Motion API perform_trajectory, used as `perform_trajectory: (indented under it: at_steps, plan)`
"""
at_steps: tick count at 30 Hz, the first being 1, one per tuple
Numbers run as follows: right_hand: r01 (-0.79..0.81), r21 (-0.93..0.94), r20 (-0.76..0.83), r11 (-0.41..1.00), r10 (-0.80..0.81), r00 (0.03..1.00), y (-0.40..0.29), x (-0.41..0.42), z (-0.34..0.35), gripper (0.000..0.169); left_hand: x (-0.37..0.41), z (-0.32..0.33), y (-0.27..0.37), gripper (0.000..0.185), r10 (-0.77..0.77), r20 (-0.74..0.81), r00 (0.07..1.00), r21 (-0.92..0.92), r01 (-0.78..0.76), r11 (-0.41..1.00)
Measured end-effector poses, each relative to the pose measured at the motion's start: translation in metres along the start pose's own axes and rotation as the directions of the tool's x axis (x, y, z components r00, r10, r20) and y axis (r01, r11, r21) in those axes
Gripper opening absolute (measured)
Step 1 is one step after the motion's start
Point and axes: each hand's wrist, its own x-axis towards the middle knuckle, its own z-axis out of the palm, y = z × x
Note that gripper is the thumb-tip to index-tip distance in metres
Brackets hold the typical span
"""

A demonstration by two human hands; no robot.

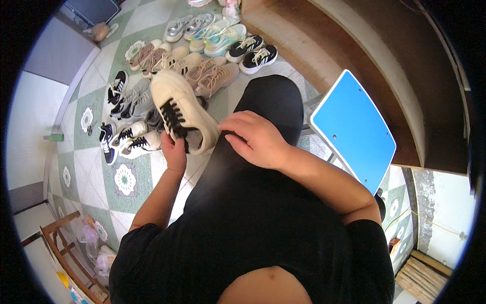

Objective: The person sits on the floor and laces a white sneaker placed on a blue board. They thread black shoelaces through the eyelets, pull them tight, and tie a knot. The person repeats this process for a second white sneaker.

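A cream sneaker (178, 89) with black laces is held up in front of me, its toe pointing away and its opening towards me. My left hand (174, 152) grips it by the side of the collar, thumb near the tongue. My right hand (258, 140) is by the heel, above my black-clad knee. Its thumb is apart from the fingers and nothing is in it. Whether its fingertips touch the heel I cannot tell. Behind the held shoe, pairs of sneakers stand in rows, among them pinkish-beige sneakers (220, 78) and white sneakers with black laces (140, 144).
Black sneakers with white stripes (260, 59) stand near a brown wooden furniture base (288, 49). A stool or small table with a blue top (353, 129) is at my right. A wooden chair frame (60, 243) and plastic bags (104, 260) lie at lower left. The floor is tiled.
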Motion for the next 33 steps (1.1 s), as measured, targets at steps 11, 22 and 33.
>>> perform_trajectory:
  at_steps: [11,22,33]
  plan:
    - [-0.202,-0.217,-0.471,0.955,0.079,0.879,-0.047,-0.067,-0.114,0.068,-0.028,0.17,0.176,0.029,0.262,0.61,0.748,-0.292,-0.095,0.952]
    - [-0.726,-0.159,-0.643,0.669,0.488,0.591,-0.016,-0.2,-0.206,0.052,-0.091,0.331,0.163,0.022,-0.004,0.951,0.308,0.074,-0.216,0.974]
    - [-0.539,-0.449,-0.705,0.712,0.088,0.704,0.009,-0.218,-0.215,0.043,-0.097,0.371,0.178,0.034,0.383,0.896,0.223,-0.172,-0.621,0.765]
